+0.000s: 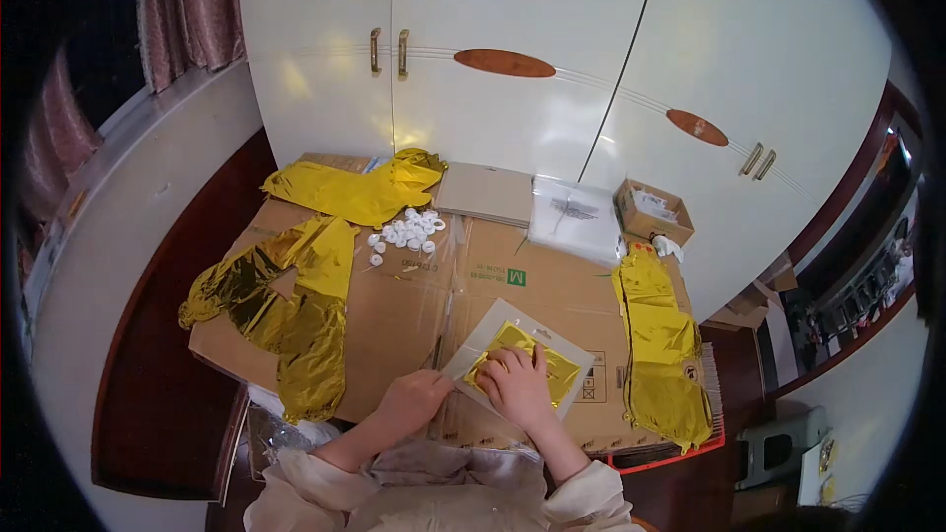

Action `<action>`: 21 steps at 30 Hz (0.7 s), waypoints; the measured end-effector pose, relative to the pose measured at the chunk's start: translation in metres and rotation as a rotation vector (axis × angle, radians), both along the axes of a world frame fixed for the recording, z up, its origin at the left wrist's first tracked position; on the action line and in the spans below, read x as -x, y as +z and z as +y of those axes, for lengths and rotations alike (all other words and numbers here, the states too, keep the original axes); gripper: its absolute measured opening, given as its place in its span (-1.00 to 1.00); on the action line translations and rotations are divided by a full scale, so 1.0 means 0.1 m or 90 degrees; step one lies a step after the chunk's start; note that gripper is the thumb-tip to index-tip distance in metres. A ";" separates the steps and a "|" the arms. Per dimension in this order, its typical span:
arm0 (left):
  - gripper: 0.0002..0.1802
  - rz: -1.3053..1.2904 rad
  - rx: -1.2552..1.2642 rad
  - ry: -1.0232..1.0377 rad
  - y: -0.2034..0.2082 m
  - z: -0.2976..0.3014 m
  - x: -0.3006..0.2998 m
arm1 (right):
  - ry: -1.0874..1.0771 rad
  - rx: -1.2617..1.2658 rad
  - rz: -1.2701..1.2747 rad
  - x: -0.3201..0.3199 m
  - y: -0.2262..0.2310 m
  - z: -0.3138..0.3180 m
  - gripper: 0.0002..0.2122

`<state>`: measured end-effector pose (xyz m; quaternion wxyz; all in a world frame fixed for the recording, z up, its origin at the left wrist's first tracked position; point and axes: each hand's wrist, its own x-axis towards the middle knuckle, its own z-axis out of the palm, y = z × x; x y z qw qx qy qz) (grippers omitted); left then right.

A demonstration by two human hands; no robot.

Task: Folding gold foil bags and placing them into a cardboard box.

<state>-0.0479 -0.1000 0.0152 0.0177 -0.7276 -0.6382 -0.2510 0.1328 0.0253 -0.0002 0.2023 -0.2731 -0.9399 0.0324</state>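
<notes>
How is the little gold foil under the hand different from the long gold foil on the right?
Size: the little foil is short and squarish; the long foil is a big strip.
Place: the little foil is on a pale grey sheet; the long foil lies along the right side of the cardboard.
Touch: the right hand partly covers the little foil; no hand touches the long foil.
Both are shiny gold.

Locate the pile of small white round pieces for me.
In the head view, the pile of small white round pieces is left of centre on the cardboard, just below the farther gold foil piece and lower left of the beige cards.
</notes>
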 end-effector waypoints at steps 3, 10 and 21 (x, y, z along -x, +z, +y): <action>-0.90 0.008 -0.014 0.001 -0.03 0.00 0.00 | 0.011 0.001 0.023 0.00 -0.01 0.00 -0.80; -0.90 0.078 -0.033 0.006 -0.06 -0.07 0.03 | 0.006 0.000 0.034 0.01 -0.05 0.01 -0.82; -0.89 0.061 -0.044 0.029 -0.06 -0.09 0.06 | -0.002 0.011 0.017 0.01 0.00 -0.01 -0.74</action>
